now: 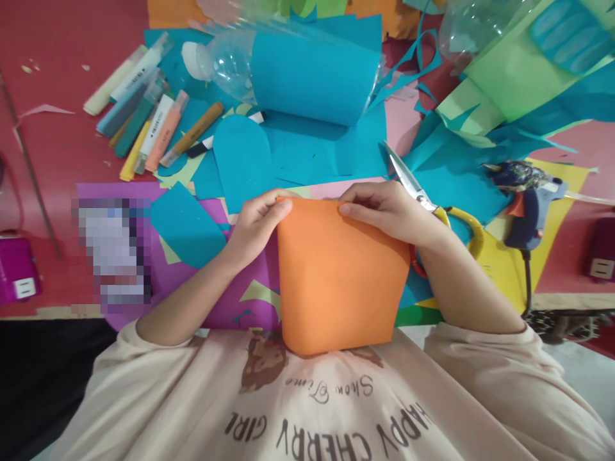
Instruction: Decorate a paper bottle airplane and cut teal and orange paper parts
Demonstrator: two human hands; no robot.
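Observation:
An orange sheet of paper (339, 275), curved over at its near end, hangs between my hands in front of my shirt. My left hand (263, 221) pinches its far left corner, thumb on top. Along the far edge, my right hand (379, 208) grips the paper with the thumb on the near face; its other fingers are partly hidden behind. Close to my right wrist lie scissors (437, 208) with yellow handles, blades partly apart. Cut blue paper pieces (189, 224) lie beside my left forearm.
A plastic bottle wrapped in blue paper (312, 77) lies at the back. Several markers (156, 131) are at the left, near a pixelated phone-like object (113, 250). A glue gun (531, 211) rests on yellow paper (502, 275) at right. Green paper (504, 77) and scraps are behind.

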